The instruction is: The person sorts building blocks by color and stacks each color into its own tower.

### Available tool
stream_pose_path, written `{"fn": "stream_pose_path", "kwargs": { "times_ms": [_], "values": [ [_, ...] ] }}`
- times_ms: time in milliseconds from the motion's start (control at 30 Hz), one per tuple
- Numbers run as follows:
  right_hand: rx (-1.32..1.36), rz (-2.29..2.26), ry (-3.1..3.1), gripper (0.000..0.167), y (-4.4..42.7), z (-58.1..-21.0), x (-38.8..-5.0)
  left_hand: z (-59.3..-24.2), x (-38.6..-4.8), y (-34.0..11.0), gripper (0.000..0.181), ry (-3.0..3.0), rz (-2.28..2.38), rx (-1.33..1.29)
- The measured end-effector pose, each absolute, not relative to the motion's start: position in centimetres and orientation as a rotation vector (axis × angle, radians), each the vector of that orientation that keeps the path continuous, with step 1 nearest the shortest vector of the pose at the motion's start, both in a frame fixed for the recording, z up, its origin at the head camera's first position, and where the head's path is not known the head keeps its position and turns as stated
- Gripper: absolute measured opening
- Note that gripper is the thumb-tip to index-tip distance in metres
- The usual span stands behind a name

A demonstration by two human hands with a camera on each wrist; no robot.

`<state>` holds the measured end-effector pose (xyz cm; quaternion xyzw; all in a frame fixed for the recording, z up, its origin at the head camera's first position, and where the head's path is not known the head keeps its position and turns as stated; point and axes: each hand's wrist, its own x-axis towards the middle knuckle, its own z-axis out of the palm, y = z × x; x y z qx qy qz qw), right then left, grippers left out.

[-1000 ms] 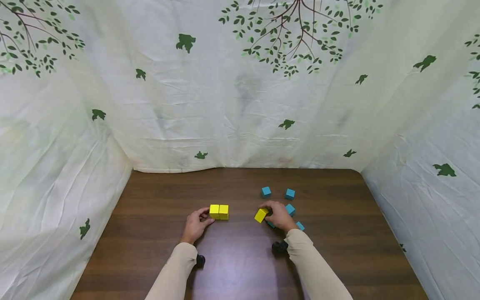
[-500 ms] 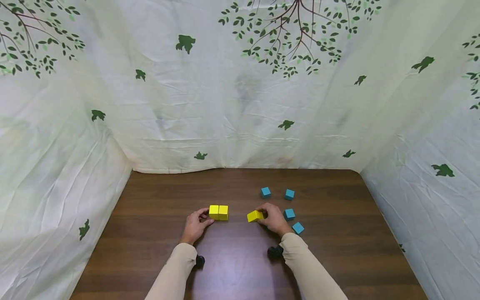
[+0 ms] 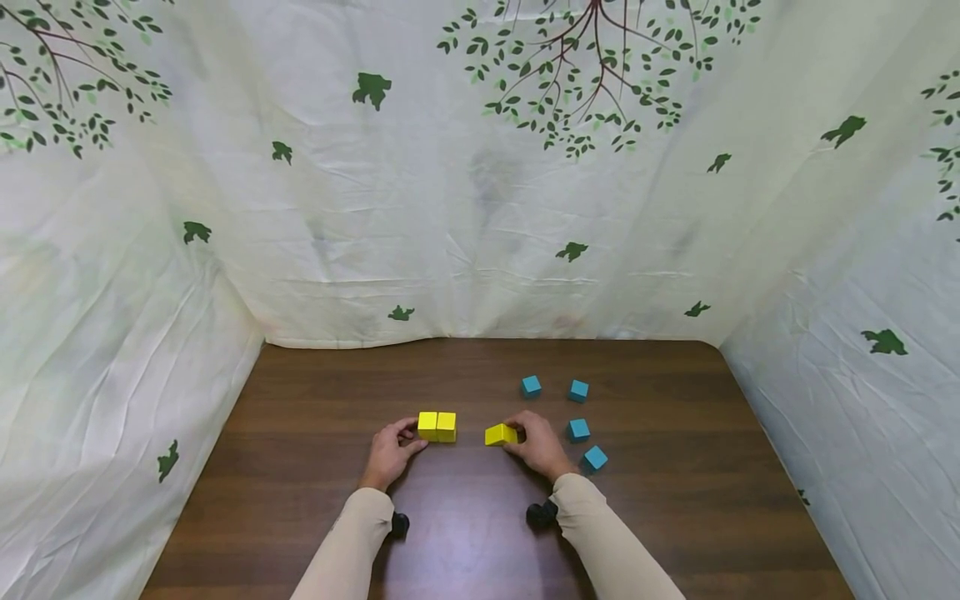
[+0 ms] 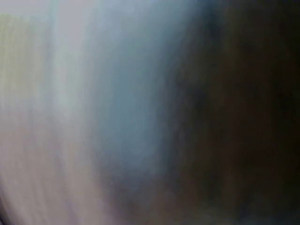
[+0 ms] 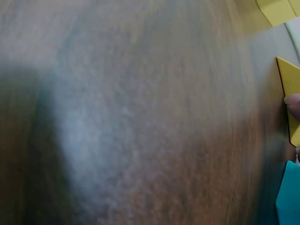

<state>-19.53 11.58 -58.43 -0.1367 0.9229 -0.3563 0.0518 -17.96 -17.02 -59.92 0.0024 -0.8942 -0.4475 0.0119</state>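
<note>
Two yellow cubes stand side by side on the table; my left hand has its fingers and thumb round the outer edges of the left yellow cube. Against its right side sits the other yellow cube. To the right, my right hand pinches a third yellow cube, a short gap away from the pair. The right wrist view catches that held yellow cube with a fingertip on it, and a blue piece close by. The left wrist view is too blurred to read.
Several blue cubes lie beyond and right of my right hand, among them a far one and a near one. The brown wooden table meets a white leaf-print cloth at its back and sides.
My right hand has moved left with the yellow cube, which has turned and come nearer the pair. Blue cubes behind that hand are more exposed. The left hand has stayed put.
</note>
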Motion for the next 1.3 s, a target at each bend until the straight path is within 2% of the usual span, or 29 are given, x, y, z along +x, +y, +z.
{"fn": "stream_pose_path", "kwargs": {
  "times_ms": [767, 1300],
  "values": [
    [-0.375, -1.110, 2.811, 0.031, 10.5, -58.4, -19.4, -59.9, -18.2, -17.0, 0.041, -2.822, -1.417, 0.056],
    [-0.434, -1.250, 2.819, 0.035, 8.7, -55.1, -19.9, -60.1, -18.4, -17.0, 0.039, -2.813, -1.372, 0.027]
  ]
}}
